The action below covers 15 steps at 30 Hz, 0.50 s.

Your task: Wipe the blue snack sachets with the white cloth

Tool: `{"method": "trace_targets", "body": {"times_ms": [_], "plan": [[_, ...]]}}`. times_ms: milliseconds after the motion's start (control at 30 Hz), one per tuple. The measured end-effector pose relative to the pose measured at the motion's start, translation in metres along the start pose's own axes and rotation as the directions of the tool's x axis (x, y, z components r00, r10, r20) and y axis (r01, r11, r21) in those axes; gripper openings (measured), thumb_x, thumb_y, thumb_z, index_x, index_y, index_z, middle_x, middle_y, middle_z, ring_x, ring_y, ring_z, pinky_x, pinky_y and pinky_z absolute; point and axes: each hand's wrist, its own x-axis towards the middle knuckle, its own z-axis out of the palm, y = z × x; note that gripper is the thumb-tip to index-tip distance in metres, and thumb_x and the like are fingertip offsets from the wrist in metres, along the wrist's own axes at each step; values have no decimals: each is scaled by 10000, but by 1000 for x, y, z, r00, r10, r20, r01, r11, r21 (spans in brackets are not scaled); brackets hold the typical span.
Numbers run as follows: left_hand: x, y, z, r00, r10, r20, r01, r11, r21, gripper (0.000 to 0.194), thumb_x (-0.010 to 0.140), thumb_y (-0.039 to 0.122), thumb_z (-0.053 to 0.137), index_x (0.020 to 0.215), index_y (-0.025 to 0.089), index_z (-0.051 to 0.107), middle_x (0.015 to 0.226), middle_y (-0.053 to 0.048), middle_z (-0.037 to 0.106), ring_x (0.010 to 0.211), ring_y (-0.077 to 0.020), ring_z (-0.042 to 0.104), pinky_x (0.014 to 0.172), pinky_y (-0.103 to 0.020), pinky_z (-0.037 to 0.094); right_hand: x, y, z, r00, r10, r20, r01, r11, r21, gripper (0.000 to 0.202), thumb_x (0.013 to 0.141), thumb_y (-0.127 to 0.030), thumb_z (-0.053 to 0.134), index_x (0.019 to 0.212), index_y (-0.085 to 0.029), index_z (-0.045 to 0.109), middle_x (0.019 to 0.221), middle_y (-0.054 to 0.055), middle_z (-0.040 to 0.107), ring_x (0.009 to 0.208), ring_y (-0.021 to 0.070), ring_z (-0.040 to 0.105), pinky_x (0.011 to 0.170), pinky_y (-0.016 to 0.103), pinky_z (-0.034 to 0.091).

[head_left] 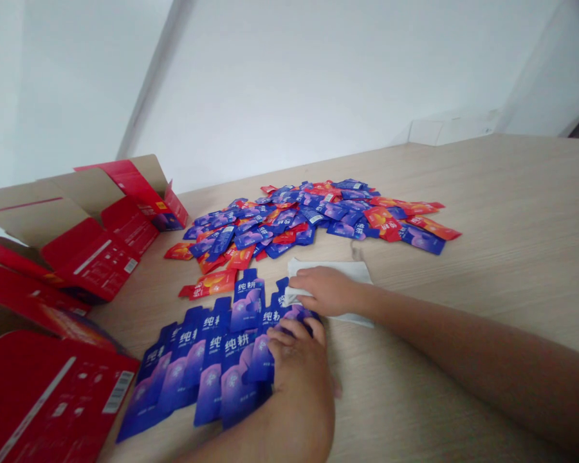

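Several blue pouches with purple fruit pictures [238, 379] lie overlapped in rows on the wooden table, at the lower middle. My left hand [302, 350] rests on the rightmost pouches, its fingers bent over them; whether it grips one is hidden. Just beyond it, my right hand [325, 290] has its fingers closed on a white cloth [361, 272], which lies partly on the table and touches the top of a pouch. A single red-orange pouch [215, 283] is beyond the rows.
A spread heap of blue and red pouches [289, 218] covers the table's middle back. Open red cartons [91, 257] stand along the left, with another red carton [53, 399] nearer. A white box [427, 132] is at the far edge by the wall.
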Motion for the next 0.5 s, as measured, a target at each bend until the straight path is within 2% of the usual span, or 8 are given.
{"method": "trace_targets", "body": {"times_ms": [100, 233, 300, 500], "plan": [[1, 0, 0, 1000, -4, 14, 4, 1000, -4, 1105, 307, 584, 800, 1273, 177, 451, 1213, -277, 563, 1032, -488, 552, 762, -530, 458, 0, -1, 0, 1000, 14, 4, -14, 1000, -7, 231, 848, -281, 485, 1036, -170, 560, 953, 85, 610, 822, 206, 558, 680, 291, 374], [2, 0, -2, 1000, -4, -3, 4, 1000, 8, 1096, 309, 596, 795, 1266, 181, 457, 1209, -271, 568, 1027, -482, 557, 769, -530, 451, 0, -2, 0, 995, -104, 13, 103, 994, 25, 205, 856, -293, 482, 998, -169, 564, 934, 75, 616, 800, 197, 561, 657, 283, 374], [2, -1, -2, 1000, -2, -13, 3, 1000, 11, 1085, 316, 600, 793, 1260, 177, 466, 1200, -275, 573, 1016, -479, 564, 766, -518, 452, 1, -1, 0, 992, -121, 18, 120, 992, 34, 209, 865, -299, 478, 1003, -168, 566, 940, 75, 616, 802, 194, 564, 658, 281, 374], [1, -2, 2, 1000, 0, -11, 0, 1000, -16, 1081, 323, 613, 784, 1259, 168, 475, 1191, -285, 574, 1033, -494, 548, 775, -523, 453, 1, 3, 1, 1000, 29, -11, -30, 999, -33, 251, 855, -294, 498, 1070, -178, 557, 961, 85, 611, 816, 208, 567, 662, 290, 369]]}}
